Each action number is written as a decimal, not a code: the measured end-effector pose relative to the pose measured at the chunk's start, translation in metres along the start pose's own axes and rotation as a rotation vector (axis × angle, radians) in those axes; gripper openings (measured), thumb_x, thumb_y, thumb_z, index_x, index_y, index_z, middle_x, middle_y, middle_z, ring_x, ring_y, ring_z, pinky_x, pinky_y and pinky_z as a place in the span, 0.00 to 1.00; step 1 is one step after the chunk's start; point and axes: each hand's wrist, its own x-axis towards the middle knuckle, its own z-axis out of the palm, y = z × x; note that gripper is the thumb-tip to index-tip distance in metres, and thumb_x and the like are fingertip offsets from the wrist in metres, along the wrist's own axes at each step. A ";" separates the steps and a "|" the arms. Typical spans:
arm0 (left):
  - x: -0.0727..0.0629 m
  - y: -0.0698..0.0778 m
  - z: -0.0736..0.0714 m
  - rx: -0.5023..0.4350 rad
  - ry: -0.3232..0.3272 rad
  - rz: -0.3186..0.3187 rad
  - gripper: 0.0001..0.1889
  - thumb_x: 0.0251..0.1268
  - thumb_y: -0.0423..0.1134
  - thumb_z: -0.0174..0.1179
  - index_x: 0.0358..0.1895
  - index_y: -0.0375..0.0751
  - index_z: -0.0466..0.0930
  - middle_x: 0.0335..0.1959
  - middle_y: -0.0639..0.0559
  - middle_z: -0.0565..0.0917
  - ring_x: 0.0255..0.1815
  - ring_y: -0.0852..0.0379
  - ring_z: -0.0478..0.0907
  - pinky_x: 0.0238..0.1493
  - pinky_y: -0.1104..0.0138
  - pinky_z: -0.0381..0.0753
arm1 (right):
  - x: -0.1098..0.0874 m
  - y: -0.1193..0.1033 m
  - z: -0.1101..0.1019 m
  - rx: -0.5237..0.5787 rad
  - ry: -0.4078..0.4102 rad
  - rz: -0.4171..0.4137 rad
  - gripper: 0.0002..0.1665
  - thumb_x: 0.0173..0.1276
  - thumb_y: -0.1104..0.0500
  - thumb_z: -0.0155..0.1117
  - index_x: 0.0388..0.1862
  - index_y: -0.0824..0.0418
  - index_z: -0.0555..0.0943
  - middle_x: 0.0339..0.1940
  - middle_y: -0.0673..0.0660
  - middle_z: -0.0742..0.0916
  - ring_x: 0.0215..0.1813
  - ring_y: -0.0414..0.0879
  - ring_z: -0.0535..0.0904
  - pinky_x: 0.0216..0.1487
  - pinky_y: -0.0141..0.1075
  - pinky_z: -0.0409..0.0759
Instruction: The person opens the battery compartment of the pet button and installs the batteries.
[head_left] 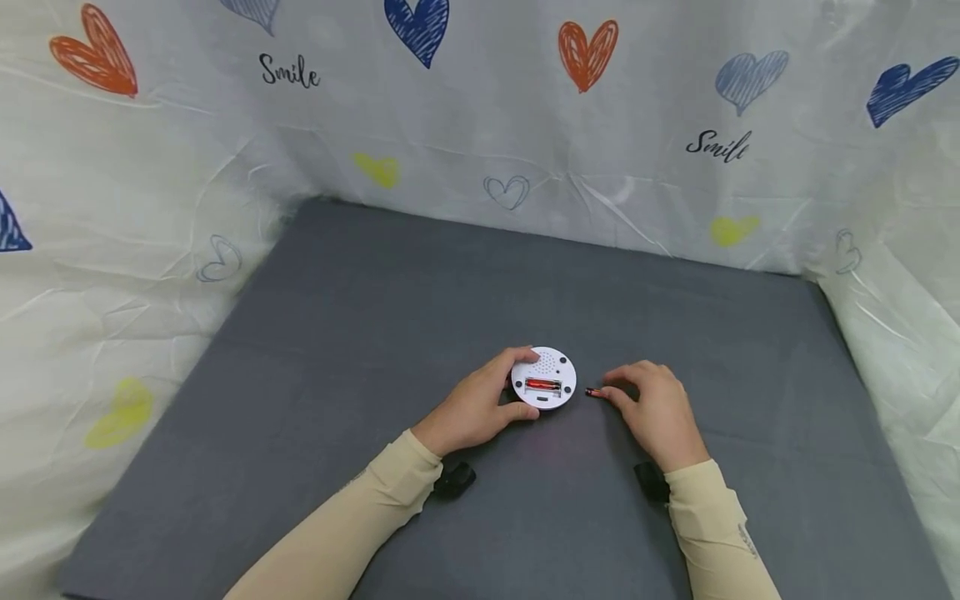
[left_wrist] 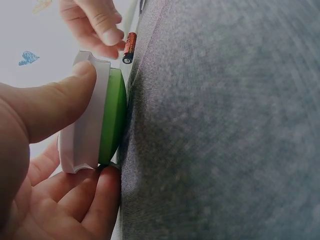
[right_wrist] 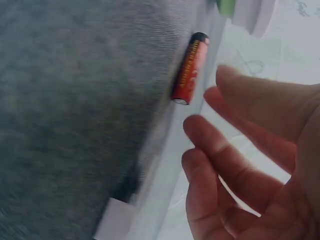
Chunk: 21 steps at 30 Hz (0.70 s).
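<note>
My left hand [head_left: 472,408] grips a round white device [head_left: 551,365] by its rim, thumb at the near side and fingers at the far side. Its back faces up, with small holes and an uncovered battery compartment holding a red battery [head_left: 542,384]. In the left wrist view the device's lower part [left_wrist: 114,117] is green and close to the table. A loose red-and-black battery [right_wrist: 191,69] lies on the table to the device's right. My right hand [head_left: 654,408] is beside this battery with fingers loosely bent; the right wrist view shows a gap between fingertips and battery.
The dark grey tabletop [head_left: 337,333] extends around both hands. A white sheet with printed hearts [head_left: 465,125] hangs along the back and both sides. A black device [head_left: 454,481] sits at the left wrist, another black device [head_left: 651,483] at the right.
</note>
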 end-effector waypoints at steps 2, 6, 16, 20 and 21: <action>0.000 0.000 0.000 0.000 0.002 -0.001 0.40 0.70 0.45 0.76 0.80 0.55 0.65 0.83 0.56 0.70 0.72 0.54 0.80 0.74 0.56 0.78 | 0.000 0.002 0.004 0.005 -0.011 -0.020 0.08 0.69 0.58 0.80 0.45 0.56 0.94 0.45 0.57 0.92 0.51 0.58 0.84 0.56 0.55 0.82; 0.000 0.001 0.001 -0.008 0.007 0.002 0.40 0.69 0.45 0.76 0.80 0.54 0.66 0.82 0.54 0.71 0.70 0.54 0.81 0.73 0.56 0.79 | 0.000 0.004 0.012 0.009 -0.024 -0.049 0.04 0.68 0.59 0.81 0.41 0.55 0.94 0.41 0.55 0.91 0.47 0.55 0.84 0.52 0.52 0.82; -0.004 0.001 0.000 -0.021 0.007 0.011 0.40 0.69 0.44 0.76 0.80 0.52 0.66 0.80 0.52 0.73 0.68 0.55 0.81 0.70 0.55 0.80 | 0.001 -0.008 0.010 -0.001 0.004 -0.064 0.04 0.68 0.61 0.80 0.40 0.55 0.92 0.36 0.53 0.89 0.41 0.51 0.83 0.47 0.49 0.82; -0.003 0.002 -0.002 -0.016 0.006 0.015 0.40 0.69 0.44 0.76 0.80 0.52 0.65 0.80 0.52 0.73 0.69 0.54 0.81 0.71 0.55 0.80 | 0.005 -0.019 0.004 0.011 0.035 -0.091 0.06 0.68 0.61 0.80 0.42 0.55 0.92 0.38 0.53 0.89 0.43 0.51 0.84 0.47 0.49 0.82; -0.002 0.002 -0.002 -0.013 0.007 0.017 0.40 0.69 0.44 0.76 0.80 0.52 0.65 0.80 0.51 0.73 0.69 0.54 0.81 0.71 0.55 0.80 | 0.006 -0.021 0.002 0.010 0.038 -0.100 0.06 0.68 0.61 0.80 0.43 0.55 0.92 0.38 0.53 0.89 0.43 0.51 0.84 0.47 0.49 0.82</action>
